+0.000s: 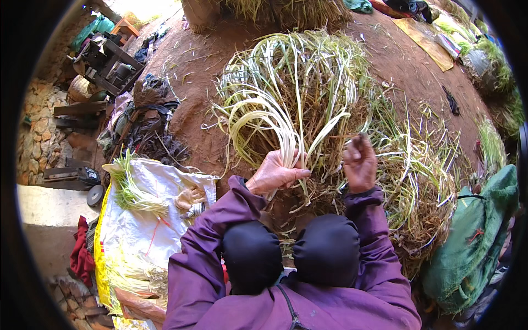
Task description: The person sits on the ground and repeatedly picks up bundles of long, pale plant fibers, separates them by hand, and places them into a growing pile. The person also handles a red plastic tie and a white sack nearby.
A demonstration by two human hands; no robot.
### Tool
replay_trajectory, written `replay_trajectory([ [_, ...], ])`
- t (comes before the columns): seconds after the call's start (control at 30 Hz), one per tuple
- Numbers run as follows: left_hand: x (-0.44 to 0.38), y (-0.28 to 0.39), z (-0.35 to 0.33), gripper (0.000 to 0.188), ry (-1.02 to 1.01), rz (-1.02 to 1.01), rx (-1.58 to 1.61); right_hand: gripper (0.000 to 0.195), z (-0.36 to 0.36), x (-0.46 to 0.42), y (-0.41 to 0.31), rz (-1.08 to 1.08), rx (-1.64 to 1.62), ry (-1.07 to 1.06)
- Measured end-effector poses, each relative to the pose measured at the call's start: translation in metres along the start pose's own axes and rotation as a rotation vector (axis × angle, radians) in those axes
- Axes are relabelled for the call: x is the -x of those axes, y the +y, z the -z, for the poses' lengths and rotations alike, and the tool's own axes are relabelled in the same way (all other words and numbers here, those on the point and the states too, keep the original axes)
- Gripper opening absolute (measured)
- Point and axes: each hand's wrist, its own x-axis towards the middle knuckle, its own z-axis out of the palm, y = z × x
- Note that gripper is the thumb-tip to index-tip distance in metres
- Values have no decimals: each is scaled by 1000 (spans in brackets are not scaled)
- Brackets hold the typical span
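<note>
My left hand (284,171) is closed around a small bunch of long, pale, leafy stalks (264,111). Their leaves arch up and away to the left, while the lower ends stick out below my thumb. To the right, my right hand (361,163) is raised with its fingers bent together, near a thin brown strand. Whether the fingers grip anything is unclear. Beyond and beneath both hands lies a large heap of stalks (313,78), green and white leaves mixed with dry brown ones. My knees in dark coverings are close below the hands.
A white woven sack (165,231) with a yellow edge lies at left, bearing a green-topped bundle (138,192) and loose pale stalks (132,270). Withered trimmings (420,198) are piled at right beside a green sack (470,247). Dark rags (152,119) lie upper left.
</note>
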Motion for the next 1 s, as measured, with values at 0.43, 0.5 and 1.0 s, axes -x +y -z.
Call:
replay_trajectory([
  [0.43,-11,-6,-2,9,155,-129,-125,16,-23,36,33,71,1047,-402],
  [0.5,-14,-3,-2,8,234,-220,-204,14,-22,43,25,106,943,-243],
  [1.0,-17,-65,57,28,421,-143,-891,13,-6,53,-64,363,813,-36],
])
